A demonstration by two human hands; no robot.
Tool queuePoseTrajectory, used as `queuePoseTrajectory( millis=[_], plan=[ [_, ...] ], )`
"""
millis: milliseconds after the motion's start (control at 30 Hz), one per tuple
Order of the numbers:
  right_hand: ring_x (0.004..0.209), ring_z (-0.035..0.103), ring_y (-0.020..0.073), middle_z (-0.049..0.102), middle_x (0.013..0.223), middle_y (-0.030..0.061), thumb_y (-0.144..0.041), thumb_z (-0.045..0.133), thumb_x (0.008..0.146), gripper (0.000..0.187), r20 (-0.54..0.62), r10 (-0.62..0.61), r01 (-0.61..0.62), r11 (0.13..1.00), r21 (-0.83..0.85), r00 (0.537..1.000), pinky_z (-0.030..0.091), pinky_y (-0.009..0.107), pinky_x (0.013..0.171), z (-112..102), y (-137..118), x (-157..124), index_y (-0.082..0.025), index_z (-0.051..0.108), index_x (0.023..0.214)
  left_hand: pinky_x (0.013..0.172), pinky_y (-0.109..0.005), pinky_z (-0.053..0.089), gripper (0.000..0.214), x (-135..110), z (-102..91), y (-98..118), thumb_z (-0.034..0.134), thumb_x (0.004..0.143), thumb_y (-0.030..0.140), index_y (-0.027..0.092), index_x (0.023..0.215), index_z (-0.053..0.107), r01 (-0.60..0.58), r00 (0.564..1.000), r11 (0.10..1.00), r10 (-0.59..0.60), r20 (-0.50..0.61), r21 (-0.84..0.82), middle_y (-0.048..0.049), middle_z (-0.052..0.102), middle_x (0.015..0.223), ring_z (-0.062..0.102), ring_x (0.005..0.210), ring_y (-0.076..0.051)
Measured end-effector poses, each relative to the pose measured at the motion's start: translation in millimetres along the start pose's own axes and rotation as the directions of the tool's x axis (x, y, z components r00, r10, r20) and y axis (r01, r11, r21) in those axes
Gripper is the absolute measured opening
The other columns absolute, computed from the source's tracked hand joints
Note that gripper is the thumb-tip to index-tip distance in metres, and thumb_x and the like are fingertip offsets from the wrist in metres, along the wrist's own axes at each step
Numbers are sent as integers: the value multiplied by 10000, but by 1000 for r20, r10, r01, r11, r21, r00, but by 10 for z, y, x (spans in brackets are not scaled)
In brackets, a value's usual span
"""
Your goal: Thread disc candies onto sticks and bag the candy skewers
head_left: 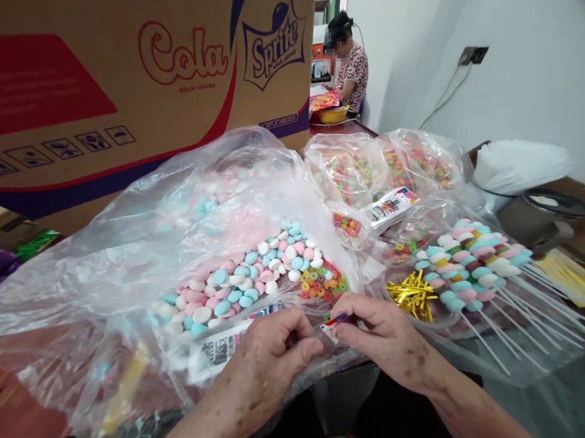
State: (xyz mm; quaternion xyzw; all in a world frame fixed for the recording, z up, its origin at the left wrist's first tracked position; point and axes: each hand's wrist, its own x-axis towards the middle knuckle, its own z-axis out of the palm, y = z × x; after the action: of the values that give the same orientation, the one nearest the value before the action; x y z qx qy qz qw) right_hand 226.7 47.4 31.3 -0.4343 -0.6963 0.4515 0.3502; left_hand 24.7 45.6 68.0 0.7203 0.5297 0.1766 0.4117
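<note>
My right hand (380, 329) pinches a small printed wrapper (334, 324), red, white and blue, between thumb and fingers. My left hand (284, 343) is closed just left of it, thumb against the curled fingers; what is between them, if anything, is hidden. Beyond my hands, pastel pink, blue and white candies (231, 283) lie loose in a large clear plastic bag (179, 180). Beside them is a pile of small ring-shaped candies (322, 282) in orange, yellow, green and red. A printed wrapper stack (214, 351) lies partly under my left forearm and the plastic.
To the right are gold twist ties (412, 295), candy skewers (470, 260) on white sticks and yellow strips (570, 276). Bagged candy rings (354, 171) and a label stack (389, 209) lie behind. A large carton (126, 70) rises at the back. Another person (349, 68) sits farther off.
</note>
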Motion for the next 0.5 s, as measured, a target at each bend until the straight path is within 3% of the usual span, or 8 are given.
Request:
queuePoseTrajectory(
  millis=[133, 300, 433, 500],
  plan=[
    [643, 456, 97, 490, 683, -47, -236, 506, 915, 196, -43, -43, 38, 993, -109, 998, 366, 202, 595, 5, 43, -16, -192, 530, 726, 515, -224, 299, 253, 28, 43, -73, 558, 859, 326, 192, 645, 542, 43, 998, 999, -42, 49, -28, 58, 473, 577, 417, 560, -118],
    [632, 417, 102, 430, 659, -44, -256, 485, 936, 306, -115, -161, 134, 968, -213, 980, 339, 219, 601, 17, 94, -13, -193, 415, 645, 525, -227, 306, 345, 39, 61, -126, 481, 913, 358, 194, 613, 529, -7, 998, 1000, 8, 56, -30, 50, 456, 570, 420, 562, -121],
    [640, 421, 103, 450, 669, -40, -254, 489, 938, 282, -162, -190, 148, 959, -241, 968, 342, 221, 614, 10, 125, 0, -194, 445, 667, 547, -211, 365, 207, 1, 91, -160, 526, 902, 368, 210, 780, 580, -5, 999, 992, 9, 32, -129, 47, 523, 646, 466, 596, -123],
    [635, 424, 105, 454, 663, -38, -277, 486, 941, 290, -182, -220, 169, 950, -261, 958, 343, 226, 608, 13, 132, 4, -195, 454, 664, 526, -201, 379, 184, -14, 124, -193, 566, 879, 362, 215, 768, 572, -8, 1000, 991, 8, 0, -133, 52, 527, 624, 474, 574, -119]
  ],
)
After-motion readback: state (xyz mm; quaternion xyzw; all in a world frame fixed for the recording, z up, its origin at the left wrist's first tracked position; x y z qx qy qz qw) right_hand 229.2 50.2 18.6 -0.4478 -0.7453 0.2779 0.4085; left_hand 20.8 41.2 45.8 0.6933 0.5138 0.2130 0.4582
